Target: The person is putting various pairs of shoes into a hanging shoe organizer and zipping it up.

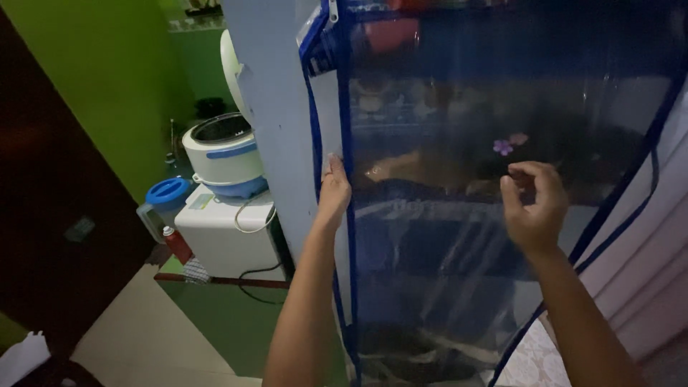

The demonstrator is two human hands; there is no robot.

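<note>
While I face the wardrobe, its clear plastic cover point(459, 287) with blue edging hangs straight ahead, filling the view from 12 to 3 o'clock. My left hand point(333, 192) lies flat against the cover's left blue seam point(350, 236), fingers extended, gripping nothing. My right hand point(534, 208), at about 2 o'clock from the left, is half curled with thumb and fingertips pinched near the film; whether it grasps the plastic I cannot tell. At 9 o'clock, a white rice cooker point(222, 154) stands on a white box point(226, 233), a blue-lidded jug point(163, 201) just beside it.
</note>
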